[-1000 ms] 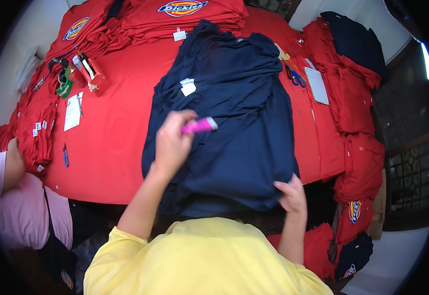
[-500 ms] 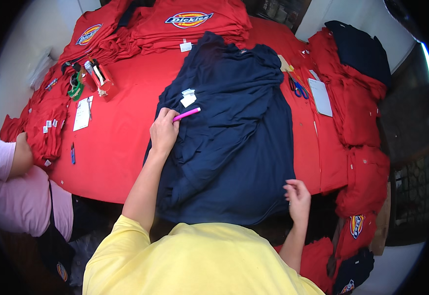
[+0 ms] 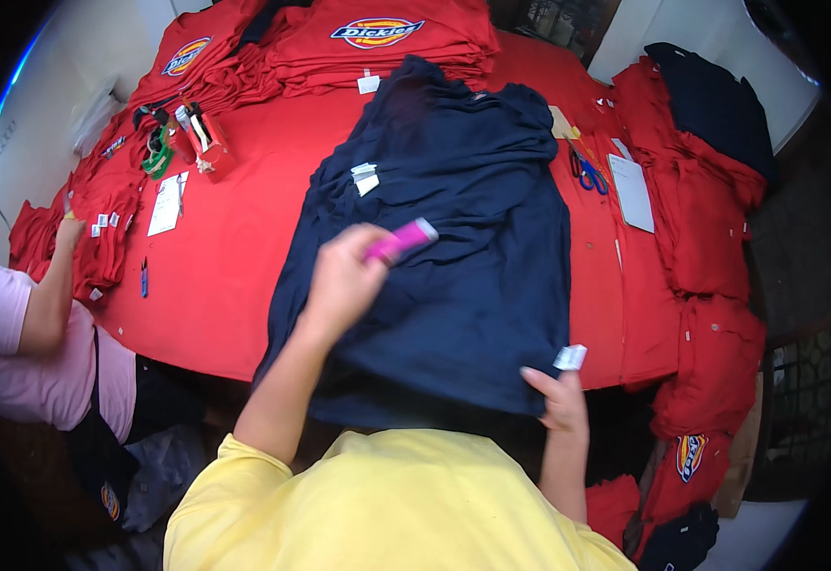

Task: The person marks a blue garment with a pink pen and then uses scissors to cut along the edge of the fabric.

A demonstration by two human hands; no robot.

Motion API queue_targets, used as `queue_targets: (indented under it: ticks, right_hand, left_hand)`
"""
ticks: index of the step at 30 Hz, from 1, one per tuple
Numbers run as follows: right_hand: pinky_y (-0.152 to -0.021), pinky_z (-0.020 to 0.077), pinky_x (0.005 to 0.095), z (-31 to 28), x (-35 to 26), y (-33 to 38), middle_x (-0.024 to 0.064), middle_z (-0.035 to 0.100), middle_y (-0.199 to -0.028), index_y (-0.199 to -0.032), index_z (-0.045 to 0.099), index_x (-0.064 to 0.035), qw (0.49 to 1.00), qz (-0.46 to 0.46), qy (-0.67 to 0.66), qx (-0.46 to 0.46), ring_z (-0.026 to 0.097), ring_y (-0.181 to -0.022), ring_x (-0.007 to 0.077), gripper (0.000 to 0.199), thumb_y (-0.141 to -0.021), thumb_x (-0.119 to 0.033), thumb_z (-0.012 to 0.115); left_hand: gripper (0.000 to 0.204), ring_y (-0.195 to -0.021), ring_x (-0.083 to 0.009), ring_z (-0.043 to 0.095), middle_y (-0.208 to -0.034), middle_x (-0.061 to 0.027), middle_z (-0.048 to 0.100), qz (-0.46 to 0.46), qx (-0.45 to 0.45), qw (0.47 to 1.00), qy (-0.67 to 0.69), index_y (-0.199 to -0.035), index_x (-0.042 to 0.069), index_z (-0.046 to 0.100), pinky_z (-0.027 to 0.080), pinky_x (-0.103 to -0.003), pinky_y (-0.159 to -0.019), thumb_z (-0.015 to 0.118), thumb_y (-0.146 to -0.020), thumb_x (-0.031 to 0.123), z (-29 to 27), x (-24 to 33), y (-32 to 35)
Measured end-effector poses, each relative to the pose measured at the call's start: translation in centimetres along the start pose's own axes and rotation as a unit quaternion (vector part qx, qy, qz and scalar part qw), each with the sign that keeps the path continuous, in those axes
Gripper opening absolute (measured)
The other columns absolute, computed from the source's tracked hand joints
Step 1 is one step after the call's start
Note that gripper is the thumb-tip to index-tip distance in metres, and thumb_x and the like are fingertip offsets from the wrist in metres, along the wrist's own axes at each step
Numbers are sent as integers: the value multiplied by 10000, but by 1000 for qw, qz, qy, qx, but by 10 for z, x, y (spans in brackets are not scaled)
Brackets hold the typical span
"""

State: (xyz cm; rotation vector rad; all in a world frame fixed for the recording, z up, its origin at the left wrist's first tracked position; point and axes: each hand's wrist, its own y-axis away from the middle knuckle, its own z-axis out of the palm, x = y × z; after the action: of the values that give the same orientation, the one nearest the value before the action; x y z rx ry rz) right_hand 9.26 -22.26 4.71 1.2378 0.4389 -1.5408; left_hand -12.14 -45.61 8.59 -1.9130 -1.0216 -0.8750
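Observation:
A navy shirt (image 3: 434, 314) lies spread before me, its surface creased, with a white label (image 3: 365, 179) near its upper left. My left hand (image 3: 347, 276), closed and blurred, holds a slim pink pen-like tool (image 3: 398, 241) with a white end above the shirt. At the shirt's near right corner, my right hand (image 3: 560, 395) pinches the edge, thumb on top. A white tag (image 3: 570, 357) sticks up at its fingertips; its fingers are partly hidden.
Red shirts (image 3: 387, 71) are stacked at the back, more red garments (image 3: 696, 219) along the right. Scissors (image 3: 588, 174) and a white card (image 3: 630, 190) lie on the right; a red holder (image 3: 208, 150) and blue pen (image 3: 144, 278) on the left. A pink-sleeved co-worker (image 3: 39, 333) handles red garments.
My left hand has shifted right and nearer with the pink tool. The right hand has moved left onto the shirt's edge, where a white tag now shows. The co-worker's arm has reached forward.

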Motion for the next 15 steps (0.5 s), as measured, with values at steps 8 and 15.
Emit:
queue_targets:
  ticks: [8,15]
  right_hand:
    - [-710,494,326,-134,1,39,97,630,-859,-1027,603,28,903,92,377,186,585,-744,148,190,-856,-49,638]
    - [-722,473,328,-110,-20,15,133,631,-943,-1017,623,24,790,-182,515,277,592,-750,204,193,-872,-104,629]
  left_hand:
    - [252,-895,-345,621,-991,-122,596,17,133,964,-228,-971,40,635,493,-429,-743,727,-807,207,4,-97,-65]
    - [308,-511,-288,464,-575,-177,486,-49,225,961,-156,-799,4,547,399,-394,-533,689,-878,265,-45,-79,-79]
